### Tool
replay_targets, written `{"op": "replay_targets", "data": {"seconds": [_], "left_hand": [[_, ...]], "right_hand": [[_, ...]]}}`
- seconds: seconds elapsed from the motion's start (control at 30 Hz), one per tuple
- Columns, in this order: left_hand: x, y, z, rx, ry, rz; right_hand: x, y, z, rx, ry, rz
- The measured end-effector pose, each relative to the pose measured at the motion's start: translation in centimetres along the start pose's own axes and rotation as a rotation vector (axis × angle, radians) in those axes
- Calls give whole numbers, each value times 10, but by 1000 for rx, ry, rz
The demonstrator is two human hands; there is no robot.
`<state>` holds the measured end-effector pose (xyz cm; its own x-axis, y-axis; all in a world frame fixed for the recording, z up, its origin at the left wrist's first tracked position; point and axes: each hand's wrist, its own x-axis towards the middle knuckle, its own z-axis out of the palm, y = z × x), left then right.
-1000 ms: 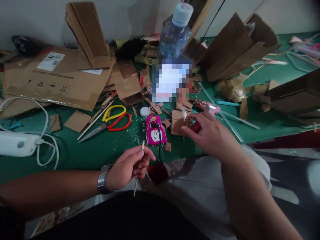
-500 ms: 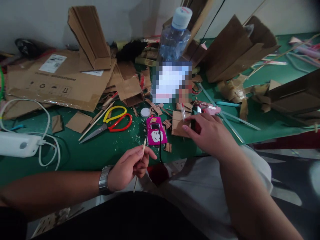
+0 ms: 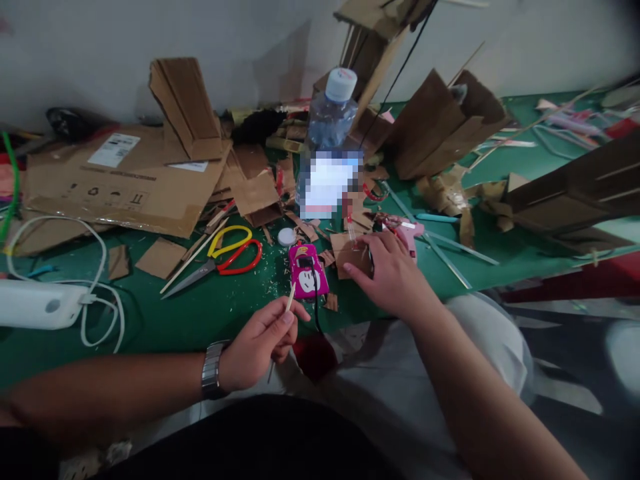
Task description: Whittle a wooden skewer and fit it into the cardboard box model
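Note:
My left hand (image 3: pixel 263 337) is closed round a thin wooden stick (image 3: pixel 291 297), whose cut tip points up past the thumb. Just beyond that tip lies a pink box-shaped device (image 3: pixel 307 272) with a white cartoon face and a black cable. My right hand (image 3: pixel 387 273) reaches over a square cardboard piece (image 3: pixel 343 255), thumb and fingers apart; what is under its palm is hidden. By its fingertips a clear and red narrow strip (image 3: pixel 351 230) rests on the cardboard. A pink glue gun (image 3: pixel 409 235) lies just behind the right hand.
Scissors (image 3: pixel 216 265) with yellow and red handles lie left, near a white power strip (image 3: pixel 43 305) and its cable. Behind stand a water bottle (image 3: pixel 333 117), a blurred-out bright patch, and cardboard structures (image 3: pixel 445 127). Clear glue sticks (image 3: pixel 447 260) lie at right among scraps.
The view has shifted, so the table's things appear slightly lower and those at right further left. My left hand keeps the stick; my right hand stays over the cardboard piece.

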<state>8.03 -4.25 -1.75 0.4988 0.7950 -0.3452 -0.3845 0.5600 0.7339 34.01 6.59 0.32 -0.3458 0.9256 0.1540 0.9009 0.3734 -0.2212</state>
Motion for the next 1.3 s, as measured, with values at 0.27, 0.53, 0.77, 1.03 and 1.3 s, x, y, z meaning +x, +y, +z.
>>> {"op": "replay_targets", "data": {"seconds": [0.27,0.53,0.77,1.03,1.3], "left_hand": [[3,-5,1,-131,52,-15],[2,-3,5,-122,11,17],[1,-4,8,-49,25,27],[3,-10,9,-54,19,47],[6,-12,10,-20,41,27]], "right_hand": [[11,-27,-6,182,161,-188],[82,-84,-21,89,-30,-441],[132,-117,-3,-83,-121,-508],[197,-155,-26,-62,25,-415],[279,-192,23,-25,5,-383]]}}
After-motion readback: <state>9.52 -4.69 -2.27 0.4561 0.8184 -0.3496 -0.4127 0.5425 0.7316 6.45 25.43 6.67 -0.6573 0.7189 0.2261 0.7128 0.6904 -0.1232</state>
